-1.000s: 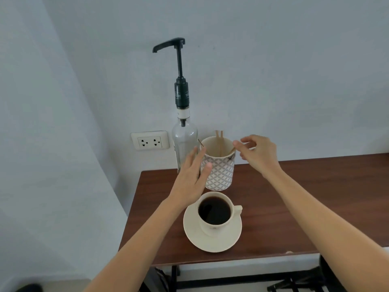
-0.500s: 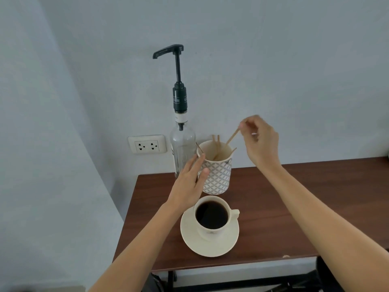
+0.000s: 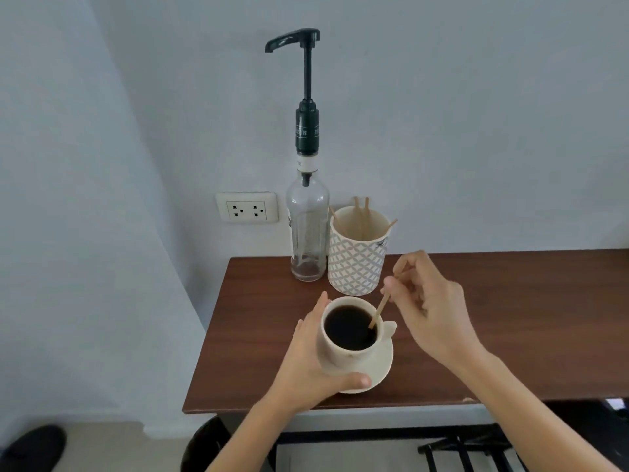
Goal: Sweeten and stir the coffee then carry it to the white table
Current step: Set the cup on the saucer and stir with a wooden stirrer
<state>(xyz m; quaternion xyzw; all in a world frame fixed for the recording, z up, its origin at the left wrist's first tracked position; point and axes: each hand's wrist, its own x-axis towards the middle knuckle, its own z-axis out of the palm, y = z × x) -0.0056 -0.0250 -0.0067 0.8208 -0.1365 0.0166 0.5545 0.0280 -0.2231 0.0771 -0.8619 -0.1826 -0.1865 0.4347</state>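
Head view: a dark brown wooden table (image 3: 510,318) stands against a pale wall, with its left edge near the wall corner. A cream coffee cup (image 3: 343,357) filled with black coffee (image 3: 349,330) sits on a matching saucer (image 3: 383,367) at the near left part of the table. The cup handle (image 3: 390,329) points right.

The left hand (image 3: 308,361) is wrapped around the left side of the cup. Its fingers (image 3: 321,306) curve along the far left wall of the cup and its thumb (image 3: 354,381) presses the near side, just above the saucer rim. The hand is closed on the cup in a steadying grip.

The right hand (image 3: 432,311) is held just right of the cup, above the table. Its thumb and fingertips pinch the upper part of a thin wooden stir stick (image 3: 378,311). The stick slants down and to the left, and its lower end dips into the coffee near the right side of the cup. The upper end shows above the fingers.

Farther back, a patterned white and grey holder (image 3: 355,264) stands upright near the wall and contains several more wooden sticks (image 3: 361,216) leaning against its inner wall. Touching or just beside its left side stands a clear glass bottle (image 3: 308,233) fitted with a tall dark pump dispenser (image 3: 307,97); the pump spout points left. The bottle appears nearly empty. A white twin wall socket (image 3: 246,211) is mounted on the wall left of the bottle.
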